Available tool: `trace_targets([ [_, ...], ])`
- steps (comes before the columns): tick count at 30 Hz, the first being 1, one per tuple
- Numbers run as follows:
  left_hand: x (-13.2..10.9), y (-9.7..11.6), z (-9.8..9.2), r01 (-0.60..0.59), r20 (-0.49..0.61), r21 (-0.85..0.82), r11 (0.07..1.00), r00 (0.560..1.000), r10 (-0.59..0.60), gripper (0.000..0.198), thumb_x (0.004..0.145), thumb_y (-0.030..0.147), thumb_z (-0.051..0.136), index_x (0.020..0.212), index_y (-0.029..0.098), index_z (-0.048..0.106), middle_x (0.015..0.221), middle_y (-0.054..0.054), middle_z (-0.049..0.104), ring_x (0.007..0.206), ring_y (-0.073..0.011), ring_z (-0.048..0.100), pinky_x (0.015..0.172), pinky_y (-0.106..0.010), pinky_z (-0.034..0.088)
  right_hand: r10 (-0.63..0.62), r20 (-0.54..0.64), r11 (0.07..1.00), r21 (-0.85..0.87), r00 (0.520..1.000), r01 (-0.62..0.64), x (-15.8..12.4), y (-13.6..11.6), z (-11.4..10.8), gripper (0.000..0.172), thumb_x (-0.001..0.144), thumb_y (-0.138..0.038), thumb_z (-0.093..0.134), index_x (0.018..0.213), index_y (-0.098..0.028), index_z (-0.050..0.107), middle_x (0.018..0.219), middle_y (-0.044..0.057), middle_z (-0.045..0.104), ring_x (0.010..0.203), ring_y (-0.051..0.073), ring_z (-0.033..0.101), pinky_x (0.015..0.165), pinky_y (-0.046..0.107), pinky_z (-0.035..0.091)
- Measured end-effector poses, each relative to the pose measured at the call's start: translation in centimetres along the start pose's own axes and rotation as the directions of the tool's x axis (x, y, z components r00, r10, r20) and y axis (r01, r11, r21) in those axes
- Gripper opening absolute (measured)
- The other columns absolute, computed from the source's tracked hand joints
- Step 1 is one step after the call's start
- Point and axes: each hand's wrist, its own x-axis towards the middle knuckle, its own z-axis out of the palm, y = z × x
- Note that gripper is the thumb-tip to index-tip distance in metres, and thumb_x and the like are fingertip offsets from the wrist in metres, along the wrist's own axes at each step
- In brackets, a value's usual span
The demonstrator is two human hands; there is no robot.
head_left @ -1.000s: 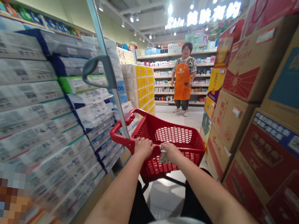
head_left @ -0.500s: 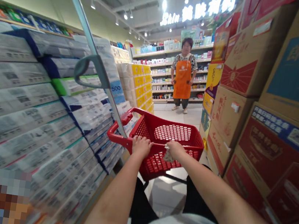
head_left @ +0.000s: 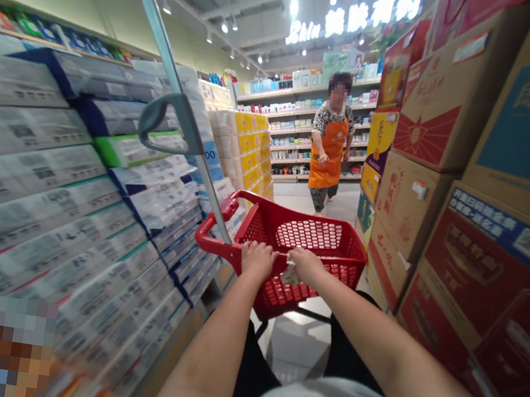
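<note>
A red plastic shopping trolley basket point(head_left: 275, 302) with mesh walls stands in front of me on a dark frame. My left hand point(head_left: 257, 260) is closed over its near rim, fingers curled across the top. Beside it my right hand point(head_left: 305, 266) is closed at the same rim. From that hand hangs a small crumpled whitish cloth or tissue point(head_left: 290, 274) against the mesh. A grey metal pole point(head_left: 210, 184) with a looped grey handle point(head_left: 172, 123) rises at the basket's left end. The basket floor is mostly hidden.
Stacked paper packs point(head_left: 72, 198) line the left side, with yellow-sided packs point(head_left: 255, 148) farther on. Tall cartons point(head_left: 413, 199) wall the right. Ahead in the aisle, a person in an orange apron point(head_left: 327, 155) stands before shelves point(head_left: 295, 124) of goods.
The person in the apron has come closer and a little right, one forearm now raised in front. My hands stay on the rim, the right slightly nearer the left; the trolley appears slightly farther right.
</note>
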Motion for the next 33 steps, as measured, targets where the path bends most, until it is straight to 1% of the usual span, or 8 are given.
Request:
trace_targets([
  [3,0.1,-0.2,0.1,0.01,0.01,-0.01,1.0,1.0,-0.01,0.043,0.091,0.048,0.031,0.092,0.023,0.066,0.102,-0.007,0.064,0.103,-0.0254,0.046,0.096,-0.044,0.019,0.081,-0.038,0.994,-0.068,0.996,-0.083,-1.6,2.9,-0.9,0.02,0.075,-0.014,0.053,0.091,-0.018,0.064,0.094,0.005,0.061,0.083,0.016,0.053,0.07,0.024,0.036],
  [6,0.3,-0.2,0.2,0.013,0.0,-0.017,1.0,1.0,-0.013,0.041,0.091,0.048,0.034,0.091,0.022,0.067,0.1,-0.007,0.064,0.102,-0.0261,0.047,0.095,-0.044,0.02,0.117,-0.059,0.987,-0.102,0.991,-0.123,-2.1,4.0,-1.1,0.016,0.075,-0.014,0.053,0.086,-0.018,0.064,0.09,0.005,0.062,0.08,0.015,0.053,0.069,0.025,0.035],
  [9,0.2,-0.3,0.3,0.004,-0.041,-0.017,1.0,0.999,-0.004,0.04,0.09,0.047,0.037,0.089,0.022,0.067,0.097,-0.007,0.064,0.1,-0.0258,0.048,0.094,-0.044,0.021,0.147,-0.082,0.976,-0.152,0.986,-0.159,-2.0,3.5,-0.7,0.014,0.074,-0.015,0.056,0.084,-0.017,0.064,0.09,0.005,0.062,0.078,0.016,0.053,0.067,0.026,0.034],
  [13,0.1,-0.7,0.6,0.0,-0.059,-0.008,1.0,0.998,0.0,0.039,0.09,0.047,0.037,0.088,0.022,0.067,0.095,-0.007,0.065,0.098,-0.0255,0.049,0.094,-0.044,0.022,0.171,-0.095,0.967,-0.176,0.981,-0.186,-1.9,2.9,0.1,0.018,0.072,-0.018,0.062,0.09,-0.018,0.064,0.093,0.005,0.061,0.081,0.018,0.052,0.07,0.028,0.033],
  [16,0.1,-1.0,0.6,0.002,-0.051,0.003,1.0,0.999,-0.002,0.039,0.09,0.047,0.037,0.088,0.023,0.067,0.096,-0.007,0.065,0.099,-0.0253,0.049,0.094,-0.044,0.022,0.162,-0.093,0.968,-0.176,0.982,-0.176,-1.9,3.0,0.4,0.022,0.07,-0.021,0.066,0.091,-0.018,0.063,0.095,0.005,0.06,0.083,0.018,0.052,0.072,0.028,0.033],
  [23,-0.1,-1.0,0.1,0.009,-0.014,0.018,1.0,1.0,-0.009,0.04,0.091,0.047,0.034,0.091,0.024,0.067,0.1,-0.007,0.065,0.102,-0.0246,0.049,0.095,-0.043,0.021,0.158,-0.113,0.967,-0.182,0.981,-0.177,-2.1,2.8,0.6,0.017,0.073,-0.021,0.063,0.089,-0.017,0.062,0.095,0.006,0.06,0.083,0.018,0.051,0.072,0.029,0.032],
  [30,-0.2,-0.9,-0.1,0.01,0.003,0.006,1.0,1.0,-0.01,0.04,0.091,0.047,0.035,0.091,0.024,0.067,0.1,-0.007,0.064,0.102,-0.0256,0.048,0.096,-0.044,0.021,0.169,-0.093,0.966,-0.182,0.981,-0.184,-2.2,2.4,0.3,0.022,0.068,-0.023,0.067,0.089,-0.017,0.062,0.096,0.006,0.06,0.084,0.019,0.052,0.073,0.029,0.033],
  [33,-0.2,-0.9,-0.2,0.016,0.019,0.005,1.0,1.0,-0.016,0.039,0.091,0.046,0.035,0.093,0.023,0.067,0.101,-0.008,0.064,0.103,-0.0258,0.048,0.097,-0.044,0.02,0.174,-0.093,0.963,-0.191,0.98,-0.189,-2.2,2.3,0.3,0.02,0.07,-0.022,0.065,0.089,-0.018,0.062,0.096,0.007,0.06,0.085,0.02,0.052,0.074,0.029,0.033],
])
